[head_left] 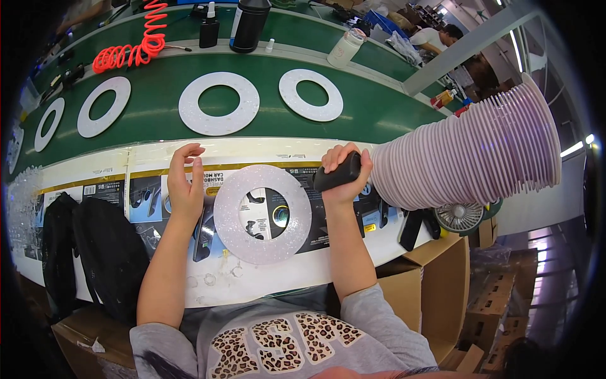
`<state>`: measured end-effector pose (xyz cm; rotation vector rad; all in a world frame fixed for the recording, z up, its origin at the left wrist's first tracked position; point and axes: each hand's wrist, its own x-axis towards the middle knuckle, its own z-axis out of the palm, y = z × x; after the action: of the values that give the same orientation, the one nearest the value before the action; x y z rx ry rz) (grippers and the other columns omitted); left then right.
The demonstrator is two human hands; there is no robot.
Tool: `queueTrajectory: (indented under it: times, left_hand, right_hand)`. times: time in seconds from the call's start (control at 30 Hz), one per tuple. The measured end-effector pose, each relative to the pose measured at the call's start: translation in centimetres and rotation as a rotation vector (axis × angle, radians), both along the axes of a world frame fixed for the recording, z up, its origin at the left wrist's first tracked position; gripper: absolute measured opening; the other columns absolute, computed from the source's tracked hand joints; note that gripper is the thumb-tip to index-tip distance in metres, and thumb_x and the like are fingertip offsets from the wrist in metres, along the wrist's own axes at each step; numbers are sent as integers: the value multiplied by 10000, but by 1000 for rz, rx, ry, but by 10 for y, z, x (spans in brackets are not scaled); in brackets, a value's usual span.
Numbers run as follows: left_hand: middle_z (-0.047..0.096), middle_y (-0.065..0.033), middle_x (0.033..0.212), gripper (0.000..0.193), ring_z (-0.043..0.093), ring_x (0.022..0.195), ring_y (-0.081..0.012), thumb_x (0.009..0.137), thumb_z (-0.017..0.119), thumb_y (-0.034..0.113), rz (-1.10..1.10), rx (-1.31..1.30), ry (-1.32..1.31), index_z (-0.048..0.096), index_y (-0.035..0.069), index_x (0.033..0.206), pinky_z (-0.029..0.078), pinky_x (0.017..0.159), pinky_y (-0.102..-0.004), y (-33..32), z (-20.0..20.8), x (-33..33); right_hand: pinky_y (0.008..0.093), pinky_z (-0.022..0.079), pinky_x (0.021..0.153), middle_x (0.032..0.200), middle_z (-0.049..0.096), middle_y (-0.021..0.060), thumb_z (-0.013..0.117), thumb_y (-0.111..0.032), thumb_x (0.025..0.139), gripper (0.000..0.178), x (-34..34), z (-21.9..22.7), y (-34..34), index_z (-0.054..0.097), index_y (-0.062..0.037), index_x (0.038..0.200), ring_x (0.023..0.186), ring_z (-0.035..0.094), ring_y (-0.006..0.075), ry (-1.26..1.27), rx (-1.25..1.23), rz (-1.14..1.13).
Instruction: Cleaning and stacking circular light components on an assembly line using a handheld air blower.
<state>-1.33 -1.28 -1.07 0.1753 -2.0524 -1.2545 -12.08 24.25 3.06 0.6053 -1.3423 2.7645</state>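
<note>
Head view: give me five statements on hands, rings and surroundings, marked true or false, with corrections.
1. The right hand grips a black object. True.
2. The left hand is clamped on the speckled ring in front of the person. False: the hand looks empty, apart from the ring and to its left.
3. The ribbed white stack is on the person's left. False: it is on the right, beyond the right hand.
4. A coiled red hose lies at the upper left of the picture. True.
5. The green surface has just one ring on it. False: several white rings lie along it.
</note>
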Motion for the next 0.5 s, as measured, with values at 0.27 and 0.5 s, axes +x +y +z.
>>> queueTrajectory:
  times: [0.27, 0.5]
  left_hand:
    - [625, -120, 1032, 241, 581, 932, -213, 928, 484, 137, 2, -1, 1, 543, 2, 1119, 434, 847, -321, 0, 0, 1]
    - [623, -112, 1031, 241, 572, 924, -209, 925, 487, 136, 1, -6, -1, 545, 7, 1120, 439, 847, -320, 0, -1, 1]
  right_hand:
    - [277, 343, 547, 560, 413, 51, 316, -432, 940, 453, 7, 13, 6, 417, -72, 683, 515, 407, 149, -24, -79, -38]
    - [260, 337, 503, 533, 425, 61, 310, -436, 962, 482, 8, 14, 9, 415, -71, 665, 496, 410, 142, -77, 5, 38]
